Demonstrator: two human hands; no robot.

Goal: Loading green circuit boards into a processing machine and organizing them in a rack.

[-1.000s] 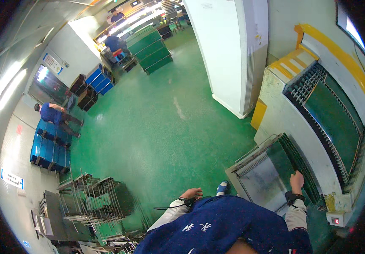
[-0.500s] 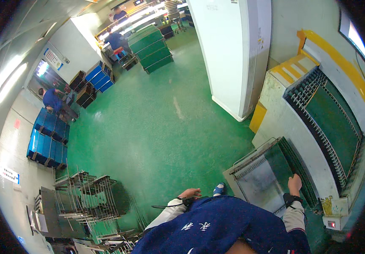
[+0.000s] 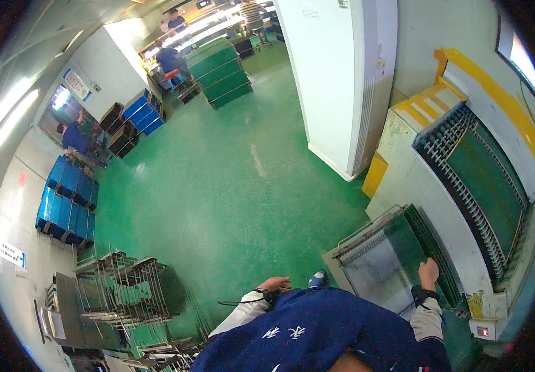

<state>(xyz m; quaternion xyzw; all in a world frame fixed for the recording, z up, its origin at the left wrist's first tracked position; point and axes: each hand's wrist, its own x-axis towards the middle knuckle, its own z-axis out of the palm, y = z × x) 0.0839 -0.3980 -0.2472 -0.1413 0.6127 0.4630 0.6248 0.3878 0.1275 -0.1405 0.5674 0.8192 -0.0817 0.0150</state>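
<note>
My right hand [image 3: 428,273] is closed on the near edge of a dark green panel [image 3: 405,243]. That panel is the outermost of several similar green panels [image 3: 435,248] standing close together in a rack [image 3: 366,255] with a wire frame and a greyish sheet. In front of my body, my left hand [image 3: 275,284] hangs over the floor, its fingers loosely bent and nothing seen in them. A dark band with a loose strap circles the left wrist; the right wrist also has a dark band.
Beside the rack stands a machine with a roller conveyor [image 3: 459,155] carrying a green panel [image 3: 487,173]. A tall white cabinet [image 3: 332,87] rises ahead. Metal racks [image 3: 125,291] stand at left. Blue bins [image 3: 66,201] line the left wall, near a person [image 3: 76,139]; others work farther back.
The view has shifted slightly. My right hand stays at the panel's edge, and my left hand keeps nearly the same place. The person at the far left has moved an arm up.
</note>
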